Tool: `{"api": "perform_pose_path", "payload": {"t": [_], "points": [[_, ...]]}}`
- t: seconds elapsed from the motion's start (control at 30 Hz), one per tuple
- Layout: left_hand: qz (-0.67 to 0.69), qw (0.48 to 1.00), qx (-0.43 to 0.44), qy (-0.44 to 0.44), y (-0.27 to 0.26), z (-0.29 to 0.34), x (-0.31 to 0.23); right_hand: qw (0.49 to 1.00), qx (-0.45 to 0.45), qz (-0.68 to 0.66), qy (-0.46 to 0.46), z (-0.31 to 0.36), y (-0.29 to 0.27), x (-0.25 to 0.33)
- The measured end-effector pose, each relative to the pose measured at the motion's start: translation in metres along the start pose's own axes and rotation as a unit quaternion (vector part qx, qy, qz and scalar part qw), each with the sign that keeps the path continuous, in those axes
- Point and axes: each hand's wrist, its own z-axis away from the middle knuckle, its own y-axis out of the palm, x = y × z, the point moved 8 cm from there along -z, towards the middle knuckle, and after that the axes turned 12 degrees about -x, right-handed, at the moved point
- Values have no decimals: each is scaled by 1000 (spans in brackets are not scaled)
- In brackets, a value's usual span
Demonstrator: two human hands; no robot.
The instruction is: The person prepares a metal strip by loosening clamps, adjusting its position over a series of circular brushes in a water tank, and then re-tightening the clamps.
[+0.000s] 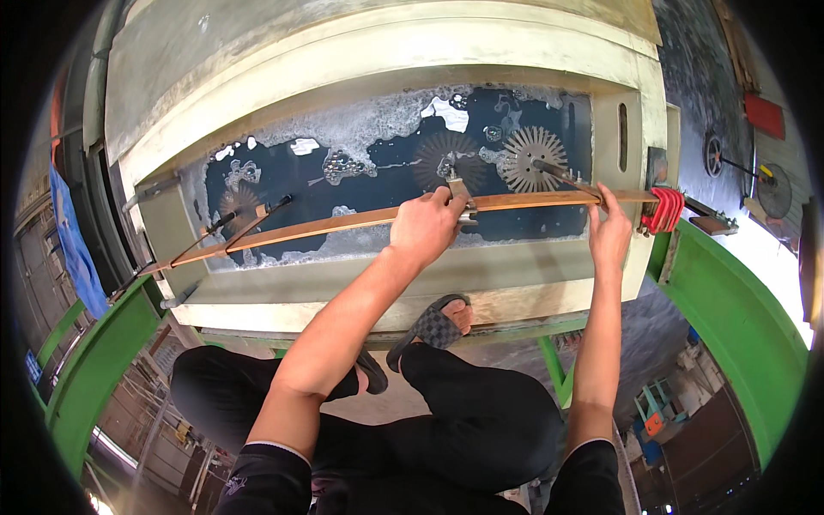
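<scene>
A long copper-coloured bar (343, 222) spans a pale tank (631, 142) of dark, foamy liquid. My left hand (425, 227) is closed around a metal hanger (461, 193) at the middle of the bar; a slotted round metal disc (433, 159) lies dimly under the liquid beyond it. My right hand (610, 232) pinches at the bar near its right end, by the foot of a thin rod (566, 176). That rod reaches to a bright slotted disc (528, 160), partly above the liquid. What the right fingertips hold is partly hidden.
At the left, two dark-tipped rods (273, 207) rest across the bar near another submerged disc (240, 199). Red cables (663, 211) loop at the bar's right end. Green beams (730, 300) flank the tank. My sandalled foot (439, 326) is against the tank's near edge.
</scene>
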Motion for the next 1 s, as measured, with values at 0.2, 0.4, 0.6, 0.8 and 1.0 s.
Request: {"api": "perform_pose_path", "payload": {"t": [0.2,0.4,0.6,0.8,1.0], "points": [[-6,1000,14,-2,3,2,-1,1000,-2,-3,-2,0,3,-4],[0,1000,8,9,2,8,3,1000,-9,1,-6,-1,2,-3],[-8,1000,-12,7,0,9,3,1000,-7,-4,-5,-3,1,-4],[12,998,-58,4,4,3,-9,999,2,-29,29,-3,2,-8],[-12,998,-53,-8,11,1,-17,1000,5,-15,15,-2,5,-11]]}}
